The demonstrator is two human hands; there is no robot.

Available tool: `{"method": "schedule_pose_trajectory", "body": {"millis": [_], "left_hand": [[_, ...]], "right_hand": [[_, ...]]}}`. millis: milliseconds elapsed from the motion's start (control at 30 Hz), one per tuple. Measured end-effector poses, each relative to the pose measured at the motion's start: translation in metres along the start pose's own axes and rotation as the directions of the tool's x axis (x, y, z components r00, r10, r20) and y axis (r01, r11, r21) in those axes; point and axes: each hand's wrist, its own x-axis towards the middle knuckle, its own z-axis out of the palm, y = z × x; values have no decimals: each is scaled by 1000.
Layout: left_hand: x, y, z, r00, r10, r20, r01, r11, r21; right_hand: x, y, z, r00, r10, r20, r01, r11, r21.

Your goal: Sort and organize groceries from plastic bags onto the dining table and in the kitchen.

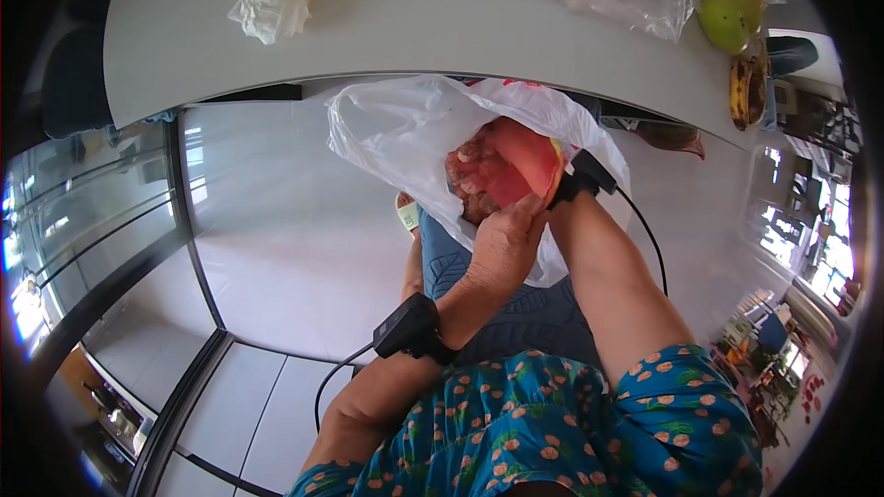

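My left hand (507, 238) pinches the rim of a red plastic bag (528, 155) with a yellow band along its edge. My right forearm comes in from the right, and its wrist meets that rim. The right hand itself is hidden inside the red bag, so its fingers do not show. Lumpy brownish pieces (476, 203) show beside and through the red plastic; their exact kind is unclear. All of this sits within the mouth of a larger white plastic bag (407, 124), which hangs over my lap at the table edge.
The pale table (387, 34) spans the top, bearing crumpled clear plastic (276, 3), a clear bag (649, 7) with produce, a green apple (723, 19) and spotted bananas (748, 90). A dark-framed glass panel (103, 193) stands left. Cabled black devices (407, 324) are strapped on both wrists.
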Motion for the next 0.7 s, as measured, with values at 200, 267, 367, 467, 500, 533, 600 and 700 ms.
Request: {"method": "schedule_pose_trajectory", "body": {"millis": [200, 267, 367, 467, 500, 533, 600, 700], "left_hand": [[10, 12, 7, 998, -43, -51, 34, 985, -169], [17, 18, 10, 998, -1, -65, -11, 982, -188], [23, 22, 11, 998, -3, -67, -9, 986, -165], [17, 19, 7, 997, -46, -67, 35, 988, -151], [16, 22, 8, 997, -36, -66, 25, 987, -156], [13, 27, 10, 998, -32, -50, 24, 988, -155], [7, 24, 10, 998, -43, -43, 37, 989, -144], [-1, 17, 4, 997, -70, -30, 65, 985, -157]], "right_hand": [[-39, -5, -21, 999, 15, 34, -29, 887, 462], [-42, -4, -27, 996, 63, -68, -59, 997, 56], [-37, -59, -66, 954, 291, 72, -281, 784, 554], [-29, -103, -77, 804, 399, 442, -477, -11, 879], [-30, -73, -56, 806, 404, 432, -471, -5, 882], [-30, -19, -17, 939, 321, 119, -322, 708, 629], [-23, 7, 11, 999, 18, -39, -18, 1000, -8], [-14, -1, 17, 991, -60, 123, 97, 942, -322]]}}
